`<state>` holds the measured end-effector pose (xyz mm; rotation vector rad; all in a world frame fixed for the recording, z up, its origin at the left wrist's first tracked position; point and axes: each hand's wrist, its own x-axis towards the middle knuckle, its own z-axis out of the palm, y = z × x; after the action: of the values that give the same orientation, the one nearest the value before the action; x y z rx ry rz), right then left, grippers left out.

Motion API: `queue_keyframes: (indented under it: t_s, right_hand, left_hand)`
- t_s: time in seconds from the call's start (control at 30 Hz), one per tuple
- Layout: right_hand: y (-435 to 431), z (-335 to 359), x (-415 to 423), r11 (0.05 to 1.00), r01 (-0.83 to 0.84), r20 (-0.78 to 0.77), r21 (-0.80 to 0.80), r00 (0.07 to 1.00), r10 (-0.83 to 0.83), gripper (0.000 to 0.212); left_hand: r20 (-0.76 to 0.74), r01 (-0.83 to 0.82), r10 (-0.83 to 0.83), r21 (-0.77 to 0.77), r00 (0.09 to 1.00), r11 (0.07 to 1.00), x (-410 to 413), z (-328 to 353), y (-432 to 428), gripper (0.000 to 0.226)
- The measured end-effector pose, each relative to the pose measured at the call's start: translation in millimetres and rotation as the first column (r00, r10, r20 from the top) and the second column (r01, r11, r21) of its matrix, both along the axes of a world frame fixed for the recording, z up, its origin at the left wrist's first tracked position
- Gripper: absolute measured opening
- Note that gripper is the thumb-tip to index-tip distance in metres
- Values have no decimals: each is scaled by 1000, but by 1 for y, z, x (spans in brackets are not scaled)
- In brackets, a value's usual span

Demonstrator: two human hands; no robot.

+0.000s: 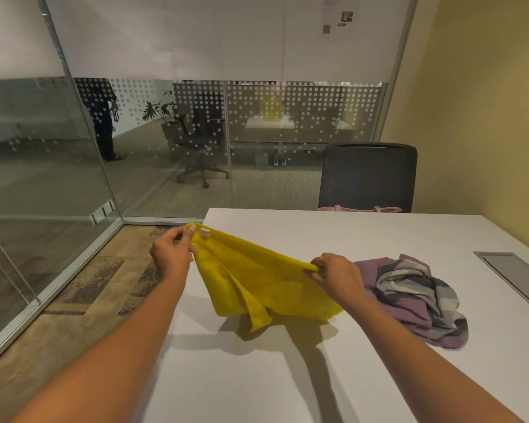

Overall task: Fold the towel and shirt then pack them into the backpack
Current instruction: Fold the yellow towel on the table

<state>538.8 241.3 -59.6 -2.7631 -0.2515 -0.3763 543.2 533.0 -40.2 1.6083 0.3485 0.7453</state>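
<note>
**A:** Left hand, what's it doing?

**B:** Your left hand (173, 253) has its fingers curled, thumb and fingertips pinching one top corner of the yellow towel (257, 285). The corner sits at 10 o'clock of the cloth, held out past the table's left edge.

**A:** And the right?

**B:** Your right hand (333, 274) is also clenched in a pinch. It grasps the other top corner, at 3 o'clock of the cloth, and there is a ring on one finger. The top hem runs taut between your two hands, sloping down toward the right.

**A:** The towel itself?

**B:** It hangs below that hem with one flap drooping at 6 o'clock, and it throws a shadow on the white table (318, 377). You can't tell whether the low edge touches the top.

**A:** The shirt?

**B:** The shirt (409, 294), mauve and grey striped, lies crumpled on the table at 3 o'clock, just beside your right hand.

**A:** Further out?

**B:** A grey cable hatch (513, 273) is set in the table at 3 o'clock. A dark mesh chair (368, 175) stands at 1 o'clock, with a pink strapped item (359, 209) on its seat. What that item is can't be told.
</note>
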Motion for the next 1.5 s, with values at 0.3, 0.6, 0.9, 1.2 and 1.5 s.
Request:
queue_keyframes:
  t_s: [0.3,0.6,0.9,1.2,1.5]
  right_hand:
    - [-19,23,9,978,180,81,107,979,-189,33]
    - [-44,54,32,778,-3,-360,628,886,293,19]
    - [-61,45,81,974,-29,-492,223,859,138,29]
    - [-43,83,121,882,300,222,364,892,-394,8]
    - [-41,78,105,900,240,553,365,722,-416,11]
  left_hand:
    - [72,-66,75,-120,995,991,23,20,11,26]
    - [-22,-75,72,-212,997,974,56,32,7,23]
    - [-336,-57,-60,-329,940,943,99,11,13,30]
    - [-35,101,-132,-460,991,882,144,60,-19,15]
    - [214,159,-81,-375,973,913,134,82,-4,22]
